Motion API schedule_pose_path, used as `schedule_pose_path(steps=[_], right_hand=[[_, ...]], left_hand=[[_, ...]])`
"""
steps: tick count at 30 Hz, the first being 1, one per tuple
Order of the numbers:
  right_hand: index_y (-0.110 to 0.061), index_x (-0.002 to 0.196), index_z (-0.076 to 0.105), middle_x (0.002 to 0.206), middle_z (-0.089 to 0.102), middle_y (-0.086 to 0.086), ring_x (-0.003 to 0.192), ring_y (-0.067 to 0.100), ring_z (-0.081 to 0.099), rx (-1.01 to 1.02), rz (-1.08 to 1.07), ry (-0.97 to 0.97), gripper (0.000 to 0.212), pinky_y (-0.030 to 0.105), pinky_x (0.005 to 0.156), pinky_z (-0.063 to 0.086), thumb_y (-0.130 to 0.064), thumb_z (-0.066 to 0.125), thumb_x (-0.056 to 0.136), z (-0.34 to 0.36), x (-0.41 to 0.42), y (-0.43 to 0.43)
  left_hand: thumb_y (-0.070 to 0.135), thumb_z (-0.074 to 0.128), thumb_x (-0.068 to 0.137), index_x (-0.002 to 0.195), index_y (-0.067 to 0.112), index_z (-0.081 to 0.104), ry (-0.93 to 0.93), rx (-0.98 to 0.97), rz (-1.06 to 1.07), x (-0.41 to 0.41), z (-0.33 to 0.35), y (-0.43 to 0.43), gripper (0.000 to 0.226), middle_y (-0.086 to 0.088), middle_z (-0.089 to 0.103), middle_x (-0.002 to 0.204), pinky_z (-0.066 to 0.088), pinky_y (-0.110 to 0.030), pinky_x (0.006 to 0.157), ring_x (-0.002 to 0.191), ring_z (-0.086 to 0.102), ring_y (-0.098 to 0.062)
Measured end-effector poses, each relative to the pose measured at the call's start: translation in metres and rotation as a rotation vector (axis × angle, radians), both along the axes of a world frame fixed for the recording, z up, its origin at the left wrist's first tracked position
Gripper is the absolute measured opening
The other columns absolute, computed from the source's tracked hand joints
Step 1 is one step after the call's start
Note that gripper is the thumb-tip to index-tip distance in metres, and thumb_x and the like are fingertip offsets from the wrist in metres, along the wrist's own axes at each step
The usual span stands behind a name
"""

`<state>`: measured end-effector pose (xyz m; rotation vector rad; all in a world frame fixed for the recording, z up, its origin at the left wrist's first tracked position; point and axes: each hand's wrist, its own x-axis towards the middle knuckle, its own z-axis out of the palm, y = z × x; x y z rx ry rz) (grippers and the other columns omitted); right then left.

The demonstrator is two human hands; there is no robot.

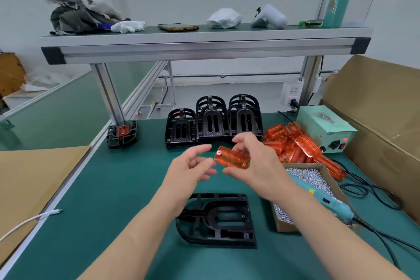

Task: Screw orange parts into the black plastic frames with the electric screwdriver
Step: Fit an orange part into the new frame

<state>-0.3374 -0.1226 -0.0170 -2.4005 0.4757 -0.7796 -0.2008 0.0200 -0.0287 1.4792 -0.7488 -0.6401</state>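
**Head view.** The right hand (256,163) pinches one orange part (231,158) across its long edges, in the air above the middle of the worktop (113,188). The left hand (188,170) is slack, with fingers half-curled just beside the part's end, grasping nothing. We judge the part light, stiff and glossy, hence slippery, and best held by its edges, clear of the screw holes. One black frame (218,218) lies flat near the front edge. We count three stacks of frames (212,120) along the back edge and one assembled frame (122,134) by the left post. At the right, one electric screwdriver (327,200) lies across one box of screws (306,177). The orange pile (295,145) is too tangled to count.
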Motion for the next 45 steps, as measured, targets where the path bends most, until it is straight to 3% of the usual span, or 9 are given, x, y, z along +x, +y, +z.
schedule_pose_path(steps=[4, 9, 14, 21, 27, 41, 45], right_hand=[[-0.027, 0.130, 0.048, 0.107, 0.065, -0.013, 0.099, 0.009, 0.059, 0.039, 0.056, 0.061, 0.070, 0.026, 0.089, 0.044, -0.035, 0.088, 0.074, -0.004, -0.001, 0.012], [-0.037, 0.134, 0.045, 0.111, 0.066, -0.017, 0.105, 0.000, 0.057, 0.078, 0.077, 0.059, 0.071, 0.014, 0.089, 0.040, -0.038, 0.086, 0.076, -0.006, -0.005, 0.015], [-0.040, 0.132, 0.046, 0.115, 0.064, -0.021, 0.111, 0.000, 0.056, 0.090, 0.097, 0.025, 0.067, 0.021, 0.097, 0.041, -0.036, 0.084, 0.077, -0.006, -0.010, 0.016], [-0.024, 0.119, 0.067, 0.109, 0.063, -0.018, 0.104, -0.002, 0.053, 0.012, 0.084, -0.018, 0.043, 0.012, 0.089, 0.037, -0.027, 0.085, 0.080, -0.006, -0.019, 0.013], [-0.024, 0.116, 0.069, 0.107, 0.063, -0.015, 0.104, 0.000, 0.055, 0.023, 0.078, -0.017, 0.039, 0.009, 0.086, 0.036, -0.025, 0.085, 0.079, -0.008, -0.025, 0.015], [-0.023, 0.112, 0.069, 0.104, 0.062, -0.012, 0.101, 0.002, 0.053, -0.006, 0.077, 0.005, 0.038, 0.013, 0.088, 0.040, -0.026, 0.085, 0.078, -0.017, -0.029, 0.018], [-0.024, 0.112, 0.068, 0.105, 0.060, -0.013, 0.104, 0.003, 0.052, -0.026, 0.086, 0.020, 0.038, 0.014, 0.089, 0.038, -0.027, 0.085, 0.078, -0.020, -0.030, 0.018]], left_hand=[[-0.002, 0.065, 0.089, 0.133, 0.027, 0.057, 0.025, -0.019, -0.135, 0.002, 0.002, 0.003, 0.054, -0.006, 0.074, 0.104, 0.052, -0.026, 0.078, 0.086, 0.064, -0.014], [-0.010, 0.067, 0.084, 0.127, 0.013, 0.063, 0.029, -0.017, -0.231, 0.003, 0.003, 0.012, 0.048, -0.013, 0.072, 0.113, 0.052, -0.026, 0.095, 0.098, 0.066, -0.016], [-0.009, 0.071, 0.081, 0.119, 0.012, 0.066, 0.030, -0.055, -0.207, 0.004, 0.002, 0.016, 0.043, -0.012, 0.072, 0.111, 0.053, -0.027, 0.091, 0.097, 0.067, -0.018], [-0.007, 0.076, 0.079, 0.111, 0.022, 0.070, -0.098, -0.035, -0.152, 0.002, 0.005, 0.021, 0.044, -0.010, 0.073, 0.104, 0.056, -0.028, 0.085, 0.089, 0.067, -0.018], [-0.006, 0.077, 0.078, 0.113, 0.019, 0.068, -0.184, -0.010, -0.155, -0.005, 0.007, 0.019, 0.044, -0.002, 0.073, 0.096, 0.055, -0.022, 0.075, 0.081, 0.066, -0.010], [-0.005, 0.078, 0.077, 0.111, 0.022, 0.067, -0.271, 0.087, -0.162, -0.001, -0.006, 0.020, 0.045, -0.003, 0.072, 0.095, 0.056, -0.034, 0.085, 0.080, 0.067, -0.013], [-0.003, 0.081, 0.074, 0.108, 0.025, 0.068, -0.336, 0.087, -0.168, -0.002, -0.006, 0.022, 0.046, 0.000, 0.072, 0.092, 0.054, -0.027, 0.079, 0.077, 0.065, -0.010]])
